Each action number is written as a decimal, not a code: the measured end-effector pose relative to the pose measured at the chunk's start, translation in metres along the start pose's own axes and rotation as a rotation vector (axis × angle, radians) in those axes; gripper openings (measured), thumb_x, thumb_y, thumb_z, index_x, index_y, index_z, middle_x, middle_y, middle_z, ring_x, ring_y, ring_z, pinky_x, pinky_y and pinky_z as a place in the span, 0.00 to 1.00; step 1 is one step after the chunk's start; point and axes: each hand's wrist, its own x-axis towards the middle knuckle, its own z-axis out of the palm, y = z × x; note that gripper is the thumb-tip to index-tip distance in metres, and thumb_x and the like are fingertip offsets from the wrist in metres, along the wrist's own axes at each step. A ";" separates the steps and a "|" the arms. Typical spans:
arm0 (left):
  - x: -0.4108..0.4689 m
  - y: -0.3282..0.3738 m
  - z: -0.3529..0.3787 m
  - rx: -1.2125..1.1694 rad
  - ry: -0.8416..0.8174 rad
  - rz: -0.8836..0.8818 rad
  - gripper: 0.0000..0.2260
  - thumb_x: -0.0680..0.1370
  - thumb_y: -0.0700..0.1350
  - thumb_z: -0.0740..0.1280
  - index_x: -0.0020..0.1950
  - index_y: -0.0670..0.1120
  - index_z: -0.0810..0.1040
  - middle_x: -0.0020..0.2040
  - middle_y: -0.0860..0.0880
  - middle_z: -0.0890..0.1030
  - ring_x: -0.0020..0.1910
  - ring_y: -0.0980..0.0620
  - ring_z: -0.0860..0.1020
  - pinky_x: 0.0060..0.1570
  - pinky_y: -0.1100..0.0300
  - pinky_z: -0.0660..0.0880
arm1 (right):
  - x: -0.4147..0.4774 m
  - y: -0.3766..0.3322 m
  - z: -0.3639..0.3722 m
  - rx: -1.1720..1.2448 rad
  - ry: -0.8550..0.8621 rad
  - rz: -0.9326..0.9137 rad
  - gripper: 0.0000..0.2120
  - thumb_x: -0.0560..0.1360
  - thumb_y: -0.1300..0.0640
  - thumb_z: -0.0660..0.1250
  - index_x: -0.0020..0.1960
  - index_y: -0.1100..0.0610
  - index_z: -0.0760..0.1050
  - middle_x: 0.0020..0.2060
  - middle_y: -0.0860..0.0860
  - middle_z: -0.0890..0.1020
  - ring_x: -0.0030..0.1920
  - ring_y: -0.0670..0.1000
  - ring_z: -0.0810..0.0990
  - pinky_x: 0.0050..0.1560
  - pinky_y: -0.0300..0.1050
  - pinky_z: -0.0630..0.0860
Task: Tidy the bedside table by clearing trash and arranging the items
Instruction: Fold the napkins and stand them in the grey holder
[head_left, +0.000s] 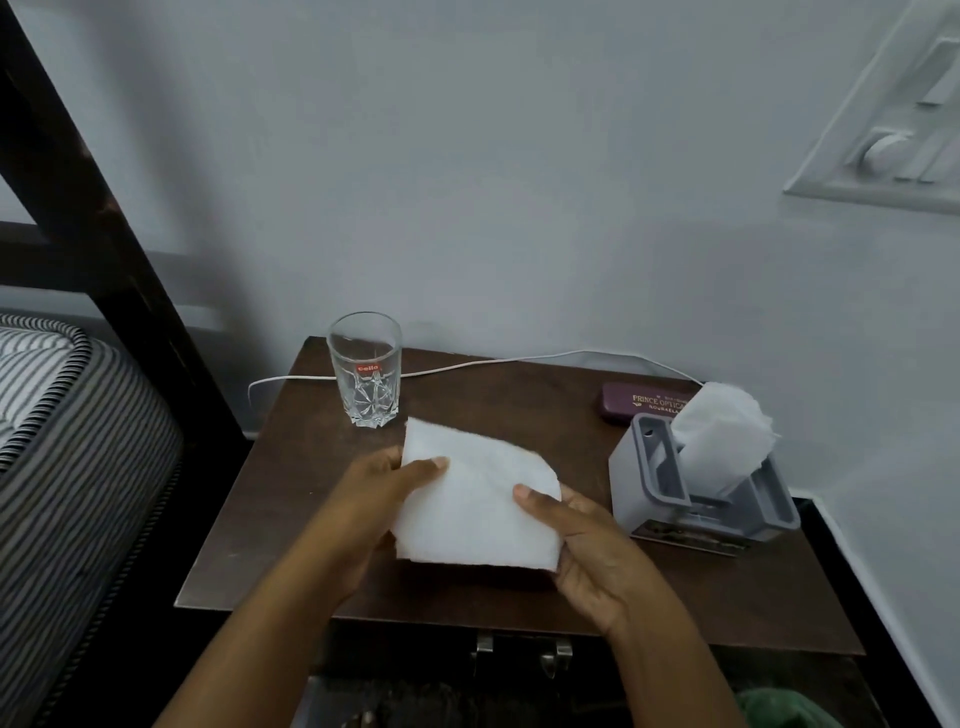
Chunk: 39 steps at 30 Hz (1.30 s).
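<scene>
Tissue (478, 499), a white folded sheet, hangs just above the near middle of the bench (519, 410), with the left hand (379, 499) and right hand (587, 551) each closing a grip on an opposite edge, thumb on top, fingers hidden beneath. It looks light, soft and easily torn, so a gentle pinch at the edges should suit. Farther back stand a grey tissue holder (654, 493) at right, a cut-glass tumbler (366, 371) at left, then a spectacle case (634, 402) and white cable (493, 362).

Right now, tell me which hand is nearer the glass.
Left. The left hand pinches the white tissue just in front of the glass; the right hand holds its other edge, farther off.
</scene>
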 end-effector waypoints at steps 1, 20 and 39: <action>0.000 -0.002 -0.001 0.024 0.012 -0.003 0.08 0.75 0.43 0.68 0.52 0.43 0.81 0.45 0.45 0.86 0.40 0.50 0.84 0.36 0.58 0.79 | 0.001 0.001 -0.002 -0.042 0.020 -0.007 0.14 0.68 0.63 0.70 0.53 0.62 0.79 0.49 0.59 0.85 0.47 0.55 0.84 0.44 0.47 0.83; 0.000 0.006 -0.012 0.129 -0.038 -0.016 0.18 0.78 0.37 0.57 0.37 0.50 0.83 0.43 0.47 0.86 0.39 0.48 0.83 0.34 0.58 0.78 | 0.000 -0.006 -0.002 -0.241 0.039 -0.215 0.19 0.73 0.78 0.56 0.32 0.63 0.77 0.49 0.56 0.82 0.25 0.51 0.76 0.19 0.34 0.62; 0.001 0.005 -0.011 0.049 -0.135 -0.068 0.15 0.64 0.45 0.75 0.50 0.47 0.84 0.49 0.43 0.85 0.43 0.48 0.83 0.42 0.57 0.78 | -0.008 -0.012 0.001 -0.390 -0.018 -0.304 0.20 0.74 0.72 0.60 0.30 0.55 0.78 0.51 0.49 0.84 0.51 0.52 0.83 0.36 0.42 0.80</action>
